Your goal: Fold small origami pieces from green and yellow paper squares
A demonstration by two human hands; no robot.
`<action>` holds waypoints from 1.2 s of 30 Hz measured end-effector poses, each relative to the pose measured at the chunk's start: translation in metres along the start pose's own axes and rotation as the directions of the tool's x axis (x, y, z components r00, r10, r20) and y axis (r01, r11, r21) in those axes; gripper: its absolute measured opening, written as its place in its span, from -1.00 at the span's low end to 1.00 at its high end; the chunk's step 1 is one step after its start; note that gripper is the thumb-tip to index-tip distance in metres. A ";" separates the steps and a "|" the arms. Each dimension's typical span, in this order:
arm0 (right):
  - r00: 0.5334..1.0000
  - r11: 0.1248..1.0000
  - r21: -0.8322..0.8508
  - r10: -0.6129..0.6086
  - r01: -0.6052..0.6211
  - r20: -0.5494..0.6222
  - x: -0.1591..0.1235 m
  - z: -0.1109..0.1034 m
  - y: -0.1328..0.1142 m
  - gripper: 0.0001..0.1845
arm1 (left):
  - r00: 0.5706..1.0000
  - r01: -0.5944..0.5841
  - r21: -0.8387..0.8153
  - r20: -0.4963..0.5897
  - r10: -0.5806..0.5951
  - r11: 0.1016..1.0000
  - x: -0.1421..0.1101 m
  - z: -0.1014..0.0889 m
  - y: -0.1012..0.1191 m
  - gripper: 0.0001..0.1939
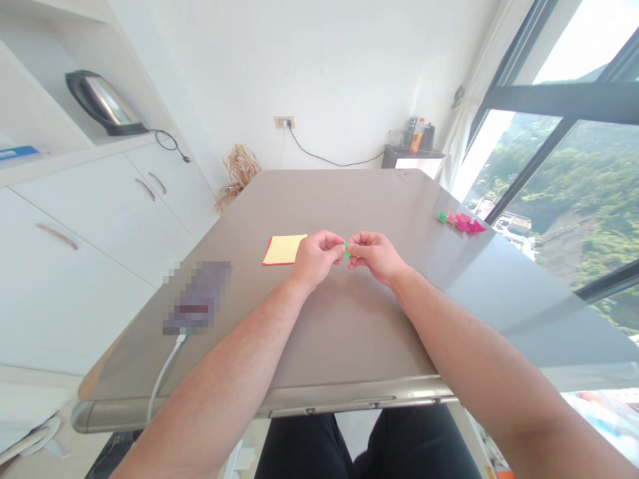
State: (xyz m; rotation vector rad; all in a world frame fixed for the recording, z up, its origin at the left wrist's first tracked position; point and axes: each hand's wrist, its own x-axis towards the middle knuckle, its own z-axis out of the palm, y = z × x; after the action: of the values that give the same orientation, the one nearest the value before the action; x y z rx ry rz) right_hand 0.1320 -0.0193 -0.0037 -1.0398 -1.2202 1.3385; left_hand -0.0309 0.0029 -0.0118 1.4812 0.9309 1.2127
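Between my two hands, just above the middle of the table, is a small green folded paper [346, 250]. The fingertips of my left hand [319, 256] pinch its left side. My right hand [374, 256] pinches it from the right, and the fingers cover most of it. Beside and partly behind my left hand lies a stack of yellow paper [283, 249] with a red edge underneath. Toward the right edge of the table sits a row of small folded papers [466, 223], pink and magenta, with a green one [442, 217] at its left end.
A blurred-out device [202, 293] with a white cable [167, 369] lies on the left of the grey table [349, 193]. An electric kettle [107, 103] stands on the left shelf. Dried stalks [239, 169] are past the far left corner, bottles [417, 136] on a cabinet at the back right.
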 end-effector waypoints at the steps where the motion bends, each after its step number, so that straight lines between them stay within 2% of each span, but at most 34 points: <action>1: 1.000 1.000 0.026 0.009 -0.009 0.008 0.000 0.000 0.000 -0.72 | 1.000 -0.003 -0.008 0.007 0.003 1.000 0.000 0.000 0.000 -0.88; 6: 1.000 0.996 0.083 0.025 -0.026 0.014 -0.002 0.002 -0.001 -0.70 | 0.998 -0.011 -0.059 0.053 0.015 0.998 0.003 -0.004 -0.002 -0.88; 14: 0.997 0.994 0.083 0.062 -0.065 0.036 -0.004 0.001 -0.006 -0.84 | 0.985 0.017 -0.080 0.175 -0.003 0.997 0.002 -0.010 0.002 -0.83; 19: 0.989 0.993 0.099 0.055 -0.069 0.134 -0.001 -0.002 -0.001 -0.83 | 0.980 0.023 -0.067 0.199 -0.009 0.998 0.002 -0.012 0.003 -0.83; 23: 0.985 0.993 0.101 0.050 -0.068 0.168 0.001 -0.005 0.004 -0.81 | 0.975 0.002 -0.068 0.222 0.014 0.998 0.003 -0.014 -0.001 -0.83; 26: 0.985 0.994 0.088 0.048 -0.063 0.167 0.001 -0.005 0.005 -0.81 | 0.972 -0.009 -0.057 0.232 0.022 0.998 0.003 -0.015 -0.003 -0.84; 31: 0.994 0.998 0.053 0.041 -0.046 0.102 0.000 -0.003 0.004 -0.80 | 0.971 -0.003 -0.053 0.237 0.016 0.999 0.005 -0.016 -0.006 -0.85; 36: 0.991 0.999 0.037 0.020 -0.025 0.134 0.001 -0.002 0.005 -0.75 | 0.971 0.004 -0.084 0.238 0.016 0.996 0.006 -0.015 -0.011 -0.81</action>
State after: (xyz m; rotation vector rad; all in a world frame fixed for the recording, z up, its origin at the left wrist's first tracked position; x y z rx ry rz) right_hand 0.1337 -0.0182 -0.0091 -0.9517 -1.2790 1.4627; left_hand -0.0442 0.0147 -0.0206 1.5235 0.7056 1.0377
